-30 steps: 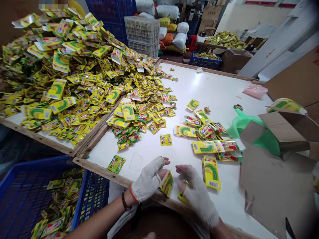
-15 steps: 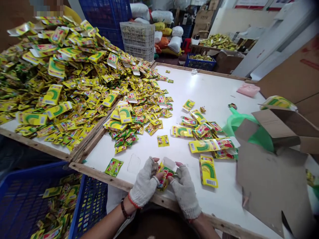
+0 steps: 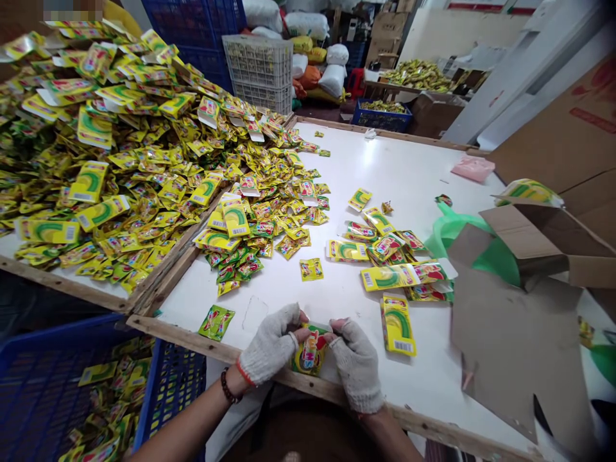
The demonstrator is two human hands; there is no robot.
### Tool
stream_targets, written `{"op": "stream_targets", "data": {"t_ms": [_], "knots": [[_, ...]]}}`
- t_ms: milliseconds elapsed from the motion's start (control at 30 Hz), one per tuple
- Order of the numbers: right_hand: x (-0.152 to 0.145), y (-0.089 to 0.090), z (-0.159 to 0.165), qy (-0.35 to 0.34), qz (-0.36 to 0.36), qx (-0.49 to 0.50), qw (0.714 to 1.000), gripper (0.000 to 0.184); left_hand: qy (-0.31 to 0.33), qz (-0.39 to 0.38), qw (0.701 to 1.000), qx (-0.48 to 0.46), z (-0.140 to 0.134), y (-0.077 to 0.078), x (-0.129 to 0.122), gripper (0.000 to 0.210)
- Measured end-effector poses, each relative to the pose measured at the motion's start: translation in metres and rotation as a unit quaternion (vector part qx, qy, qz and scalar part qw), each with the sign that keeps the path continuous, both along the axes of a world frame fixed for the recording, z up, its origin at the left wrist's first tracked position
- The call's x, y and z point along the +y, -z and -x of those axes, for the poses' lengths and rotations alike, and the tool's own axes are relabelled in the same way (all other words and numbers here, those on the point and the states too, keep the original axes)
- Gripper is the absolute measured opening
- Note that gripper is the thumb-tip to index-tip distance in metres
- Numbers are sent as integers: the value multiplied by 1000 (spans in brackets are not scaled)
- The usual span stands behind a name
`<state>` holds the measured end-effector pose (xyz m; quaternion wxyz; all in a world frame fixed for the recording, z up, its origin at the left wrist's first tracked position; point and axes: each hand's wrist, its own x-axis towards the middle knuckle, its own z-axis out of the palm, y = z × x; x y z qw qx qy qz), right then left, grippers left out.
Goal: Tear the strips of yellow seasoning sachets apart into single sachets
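Note:
Between my hands, at the table's near edge, is a small green and yellow printed box (image 3: 309, 351). My left hand (image 3: 270, 343), in a white fingerless glove, pinches its upper left side. On the upper right, my right hand (image 3: 355, 362), gloved the same way, has its thumb and fingers closed on the box's top edge. Further left on the white tabletop lies a green sachet (image 3: 216, 322). A yellow sachet (image 3: 312, 269) is just beyond my hands. Right of them lies a yellow box (image 3: 398, 325), with several more boxes (image 3: 389, 276) behind it.
A large heap of yellow boxes and sachets (image 3: 158, 167) covers the left side. A blue crate (image 3: 149, 391) with packets stands below the table's left front. On the right are a green basin (image 3: 452, 228) and an open cardboard box (image 3: 520, 321). A wooden rim (image 3: 192, 337) edges the table.
The box's open white flap, raised before, is now down or hidden by my fingers. The box sits more upright with its printed front facing me, and my fingers have drawn together along its top.

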<state>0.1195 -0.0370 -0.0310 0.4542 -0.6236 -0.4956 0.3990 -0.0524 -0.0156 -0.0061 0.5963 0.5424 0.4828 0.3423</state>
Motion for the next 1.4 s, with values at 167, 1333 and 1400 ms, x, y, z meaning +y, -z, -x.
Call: {"op": "stream_targets", "data": {"t_ms": [167,1333,1400], "knots": [[6,-4,0,-74,-12,-16,997,20,30,26,997,-72,8,0,9,14],[22,-35,-13,-173,61,-55,982,22,151,-43,983,99,-1,-25,40,20],[25,-39,-12,-166,77,-63,981,20,162,-25,981,102,-3,-26,44,17]]}}
